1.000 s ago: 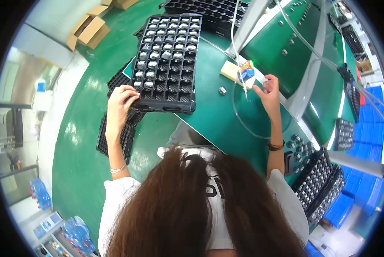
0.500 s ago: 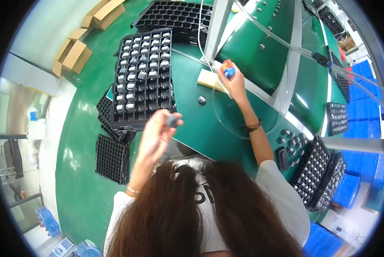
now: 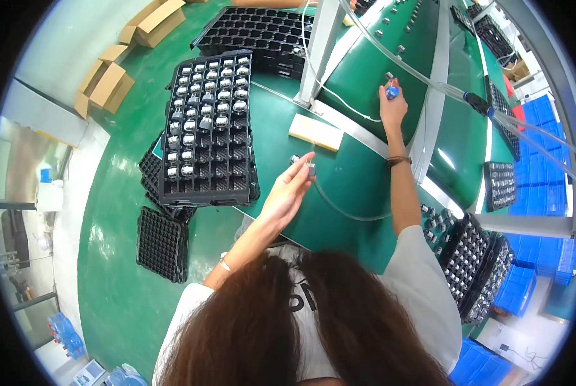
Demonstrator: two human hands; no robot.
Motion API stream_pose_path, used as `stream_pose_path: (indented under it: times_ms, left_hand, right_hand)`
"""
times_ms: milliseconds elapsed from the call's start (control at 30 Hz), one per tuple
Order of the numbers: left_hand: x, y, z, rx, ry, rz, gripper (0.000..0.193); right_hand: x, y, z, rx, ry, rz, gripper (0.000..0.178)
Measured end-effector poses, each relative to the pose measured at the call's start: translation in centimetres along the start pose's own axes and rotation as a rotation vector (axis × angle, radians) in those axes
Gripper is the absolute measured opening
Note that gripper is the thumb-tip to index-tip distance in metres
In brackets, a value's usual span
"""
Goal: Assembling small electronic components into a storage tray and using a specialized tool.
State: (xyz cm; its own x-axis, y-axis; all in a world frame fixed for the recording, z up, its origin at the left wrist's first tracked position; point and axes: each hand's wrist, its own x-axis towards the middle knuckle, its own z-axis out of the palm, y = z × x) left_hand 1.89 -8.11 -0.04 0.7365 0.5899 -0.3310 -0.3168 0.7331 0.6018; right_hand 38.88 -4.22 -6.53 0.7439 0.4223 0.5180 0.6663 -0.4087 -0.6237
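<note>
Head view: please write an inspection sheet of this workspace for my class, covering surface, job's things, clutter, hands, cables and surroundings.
Surface: green table; a pale rail divides it from a second green surface.
Job's things: black tray, partly filled with silver parts, bare cells toward its lower right.
Clutter: pale yellow block on the table; loose parts toward the right.
Hands: left hand pinches a small metal part; right hand grips a blue tool over the second surface.
Cables: white tube reaching beside the right hand; clear tubing overhead.
Surroundings: cardboard boxes, left; blue crates, right.
</note>
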Motion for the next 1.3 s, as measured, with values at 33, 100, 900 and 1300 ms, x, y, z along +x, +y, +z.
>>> stream_pose_path:
  times_ms: [33,100,900,1300]
  left_hand:
    - [0.5,-0.1,0.2,0.038,0.032,0.039,0.037]
    - [1.4,-0.5,0.3,0.065,0.059,0.056,0.036]
    - [1.3,-0.3,-0.4,0.203,0.055,0.227,0.042]
    - [-9.1,11.4,-4.7,1.025,0.573,0.849,0.027]
  right_hand:
    - [0.1,-0.2,-0.1,-0.042,-0.007,0.001,0.041]
    - [-0.1,-0.5,-0.7,-0.085,-0.014,0.002,0.042]
    - [-17.0,-16.3,-8.6,1.145,-0.673,0.149,0.012]
    - [-13.8,-14.9,-3.5,0.222,-0.407,-0.116,0.039]
